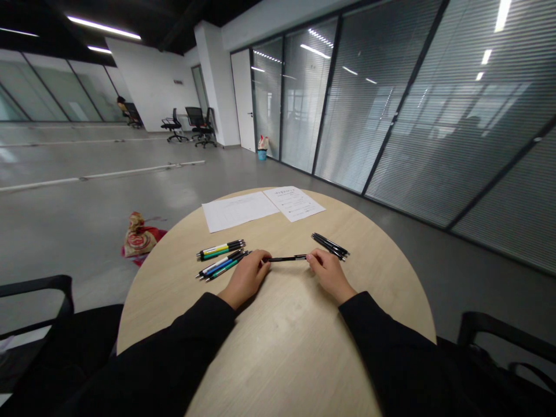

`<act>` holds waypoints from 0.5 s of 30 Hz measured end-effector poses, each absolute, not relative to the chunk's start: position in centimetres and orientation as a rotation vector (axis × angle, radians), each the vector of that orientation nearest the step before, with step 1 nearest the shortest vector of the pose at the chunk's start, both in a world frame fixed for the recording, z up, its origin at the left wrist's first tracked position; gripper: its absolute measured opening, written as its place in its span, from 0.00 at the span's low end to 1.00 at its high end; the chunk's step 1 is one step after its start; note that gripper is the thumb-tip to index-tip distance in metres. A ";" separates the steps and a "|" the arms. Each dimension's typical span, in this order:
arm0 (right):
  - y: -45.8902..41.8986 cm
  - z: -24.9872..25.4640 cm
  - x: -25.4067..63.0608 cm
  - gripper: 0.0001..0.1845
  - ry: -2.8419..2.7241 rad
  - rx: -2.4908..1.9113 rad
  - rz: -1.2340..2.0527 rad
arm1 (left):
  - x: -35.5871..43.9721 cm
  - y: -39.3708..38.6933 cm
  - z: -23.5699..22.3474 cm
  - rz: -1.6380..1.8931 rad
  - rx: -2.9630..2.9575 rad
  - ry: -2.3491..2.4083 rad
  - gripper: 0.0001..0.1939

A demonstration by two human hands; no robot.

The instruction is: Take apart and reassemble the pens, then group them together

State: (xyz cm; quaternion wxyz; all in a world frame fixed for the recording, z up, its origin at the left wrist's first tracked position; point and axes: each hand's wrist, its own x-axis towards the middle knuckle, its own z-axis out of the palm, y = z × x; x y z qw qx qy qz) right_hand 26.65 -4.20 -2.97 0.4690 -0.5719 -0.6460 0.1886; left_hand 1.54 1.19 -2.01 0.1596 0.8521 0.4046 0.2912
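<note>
A black pen (284,259) spans the gap between my hands, lying sideways just over the table. My left hand (249,275) is closed on its left end, and my right hand (328,272) pinches the end with the clip. Left of my left hand lie several pens with coloured barrels: an upper group with yellow and green pens (220,249), and a lower group with white, blue and green pens (221,266). The lower group reaches close to my left fingers. Beyond my right hand rests a bunch of black pens (330,245), slanting down to the right.
Two printed paper sheets (241,210) lie at the far side of the round wooden table (286,359). A red and tan bag (139,237) sits on the floor to the left. Black chairs (39,284) flank the table; glass partitions with blinds run along the right.
</note>
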 end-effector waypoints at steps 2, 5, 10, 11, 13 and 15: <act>-4.2 -2.9 26.6 0.17 -1.584 -1.404 0.464 | 1.5 1.2 -2.0 0.826 2.433 1.168 0.08; -4.3 -2.7 26.6 0.17 -1.580 -1.402 0.466 | 1.5 1.1 -1.9 0.815 2.431 1.171 0.07; -4.4 -2.6 26.6 0.17 -1.576 -1.406 0.462 | 1.6 1.1 -1.7 0.797 2.417 1.185 0.07; -4.4 -2.6 26.6 0.17 -1.575 -1.410 0.460 | 1.6 1.1 -1.8 0.791 2.416 1.186 0.08; -4.4 -2.5 26.6 0.17 -1.576 -1.417 0.458 | 1.5 1.2 -1.8 0.785 2.415 1.181 0.08; -4.4 -2.5 26.6 0.17 -1.578 -1.415 0.461 | 1.5 1.2 -1.9 0.790 2.415 1.170 0.08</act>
